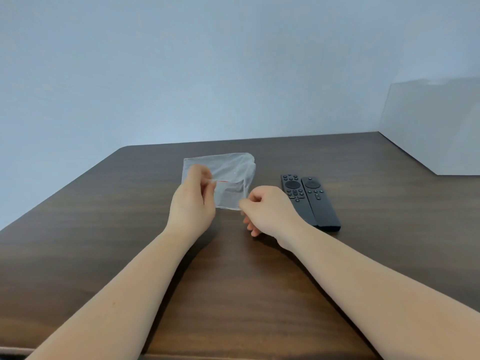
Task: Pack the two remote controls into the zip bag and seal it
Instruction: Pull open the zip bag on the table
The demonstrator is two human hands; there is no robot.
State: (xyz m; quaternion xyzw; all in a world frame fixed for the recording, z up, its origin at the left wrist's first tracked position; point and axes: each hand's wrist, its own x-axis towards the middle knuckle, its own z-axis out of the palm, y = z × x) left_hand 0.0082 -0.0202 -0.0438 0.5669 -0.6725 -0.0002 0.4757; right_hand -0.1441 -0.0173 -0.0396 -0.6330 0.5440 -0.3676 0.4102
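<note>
A clear zip bag (pixel 228 168) with a red line at its mouth is held just above the dark wooden table (pixel 104 216), its mouth toward me. My left hand (pixel 193 203) pinches the bag's left side at the red line. The near right corner is pinched by my right hand (pixel 267 209). Nothing shows inside the bag. Two black remote controls lie side by side to the right of my right hand, untouched: the left remote (pixel 296 196) has many buttons, the right remote (pixel 322 206) has fewer.
A white box or panel (pixel 436 126) stands at the table's back right corner. A pale wall rises behind the table. The table's left edge runs diagonally toward me.
</note>
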